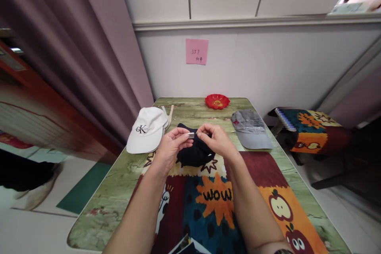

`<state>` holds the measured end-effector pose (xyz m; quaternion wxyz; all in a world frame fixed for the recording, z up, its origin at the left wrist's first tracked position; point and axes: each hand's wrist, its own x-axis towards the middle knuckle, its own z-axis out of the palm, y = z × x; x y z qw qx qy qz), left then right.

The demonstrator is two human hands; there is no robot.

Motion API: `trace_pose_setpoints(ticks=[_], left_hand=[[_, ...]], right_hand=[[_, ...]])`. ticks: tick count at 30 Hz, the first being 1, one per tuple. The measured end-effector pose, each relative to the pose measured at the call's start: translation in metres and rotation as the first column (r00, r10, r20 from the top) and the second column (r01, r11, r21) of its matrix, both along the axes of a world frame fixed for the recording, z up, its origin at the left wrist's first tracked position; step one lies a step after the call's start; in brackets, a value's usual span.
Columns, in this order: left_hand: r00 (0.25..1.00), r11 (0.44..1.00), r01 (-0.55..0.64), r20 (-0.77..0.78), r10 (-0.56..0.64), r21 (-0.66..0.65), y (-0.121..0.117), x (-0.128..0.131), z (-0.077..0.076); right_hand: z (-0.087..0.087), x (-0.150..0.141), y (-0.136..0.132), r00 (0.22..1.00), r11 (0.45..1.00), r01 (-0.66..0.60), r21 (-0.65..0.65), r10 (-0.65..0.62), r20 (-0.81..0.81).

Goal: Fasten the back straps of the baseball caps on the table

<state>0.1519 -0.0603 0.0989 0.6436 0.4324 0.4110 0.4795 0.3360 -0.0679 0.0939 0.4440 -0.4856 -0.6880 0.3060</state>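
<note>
Pinched closed, my left hand [173, 146] holds a small metal buckle [191, 135], my right hand [216, 139] pinched beside it on what I can't tell, over the black baseball cap [194, 155] on the table [113, 190], likely light, floppy cloth best held at its stiffer brim.

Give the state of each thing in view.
Black cap, beneath both hands
Silver buckle, pinched by the left hand
Right hand, apparently pinching the black cap
White cap, crown up, brim nearest
Grey cap, crown up, brim nearest
Red dish, upright
Pink note, stuck to wall
Patterned mat, spread flat
</note>
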Motion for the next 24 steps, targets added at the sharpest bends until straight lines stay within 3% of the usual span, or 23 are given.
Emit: trace_pose_setpoints(ticks=[3, 7, 10, 14, 17, 20, 24], left_hand=[[1.0, 1.0, 0.005, 0.028, -0.005, -0.028, 0.0, 0.002, 0.0], [0.997, 0.997, -0.004, 0.078, 0.009, -0.071, 0.001, 0.003, 0.001], [0.995, 0.995, -0.057, 0.076, 0.064, -0.084, 0.005, -0.001, 0.004], [0.989, 0.988, -0.131, 0.051, 0.136, -0.084, 0.014, -0.014, 0.007], [0.99, 0.988, -0.132, 0.035, 0.135, -0.08, 0.017, -0.022, 0.008], [0.993, 0.993, -0.109, 0.028, 0.11, -0.055, 0.016, -0.024, 0.007], [0.992, 0.99, -0.126, 0.007, 0.126, -0.064, 0.011, -0.018, 0.007]], right_hand=[[-0.003, -0.005, 0.001, 0.999, 1.0, -0.005, -0.019, 0.004, -0.05], [-0.009, -0.012, 0.006, 0.967, 0.998, -0.026, -0.064, 0.009, -0.255], [-0.01, -0.007, 0.007, 0.932, 0.981, -0.154, -0.115, 0.106, -0.346], [-0.009, 0.013, 0.006, 0.926, 0.919, -0.309, -0.244, 0.233, -0.298], [-0.01, 0.025, 0.006, 0.935, 0.917, -0.3, -0.263, 0.227, -0.273], [-0.011, 0.027, 0.008, 0.935, 0.937, -0.291, -0.192, 0.236, -0.265], [-0.008, 0.021, 0.008, 0.978, 0.989, -0.134, -0.065, 0.121, -0.171]])
